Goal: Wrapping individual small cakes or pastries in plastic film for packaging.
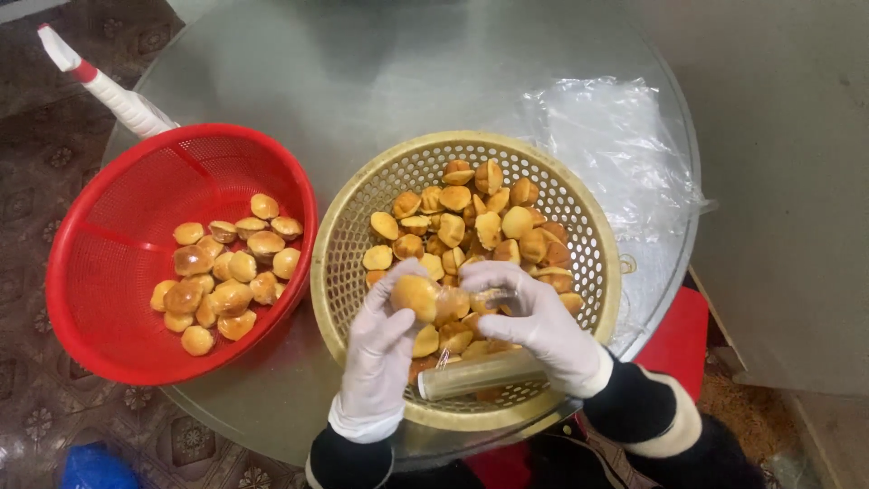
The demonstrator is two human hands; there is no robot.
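Both my hands wear white gloves and work over a yellow perforated basket (344, 217) full of small round golden cakes (471, 217). My left hand (385, 349) holds one round cake (415, 294) between thumb and fingers. My right hand (539, 321) grips a clear tube-like tool (480, 374), its tip pressed against the held cake. To the left, a red perforated basket (118, 226) holds a smaller pile of the same cakes (226, 276).
Both baskets rest on a round grey metal table (362, 81). A stack of clear plastic bags (615, 145) lies at the right of the table. A white and red handle (104, 86) sticks out behind the red basket. A red stool (674, 340) stands below right.
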